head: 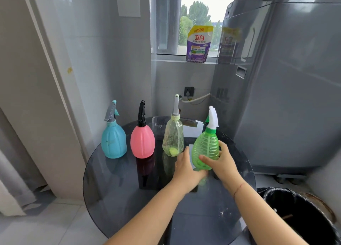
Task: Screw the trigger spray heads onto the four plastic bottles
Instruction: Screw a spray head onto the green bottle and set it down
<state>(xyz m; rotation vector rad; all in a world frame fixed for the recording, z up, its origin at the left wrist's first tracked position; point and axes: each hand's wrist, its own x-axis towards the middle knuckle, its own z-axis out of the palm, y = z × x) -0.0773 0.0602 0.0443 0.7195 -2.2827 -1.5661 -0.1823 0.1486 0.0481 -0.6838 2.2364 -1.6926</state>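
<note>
together both hands, left (186, 168) and right (224, 163), grasp one green bottle (205, 148) of four capped.

4 plastic spray bottles in a row across the far half of the round dark glass desk (114, 193), each with a trigger head on its neck. Far left: blue bottle (113, 142), upright, grey-and-blue head (111, 112). Next: pink bottle (142, 142), upright, black head (141, 113). Third: clear yellowish bottle (173, 137), upright, grey head (175, 105) on a pale collar. Far right: green ribbed bottle (205, 148), white head (213, 117) on a green collar, tilted, base gripped between left hand (186, 168) and right hand (224, 161).
</note>
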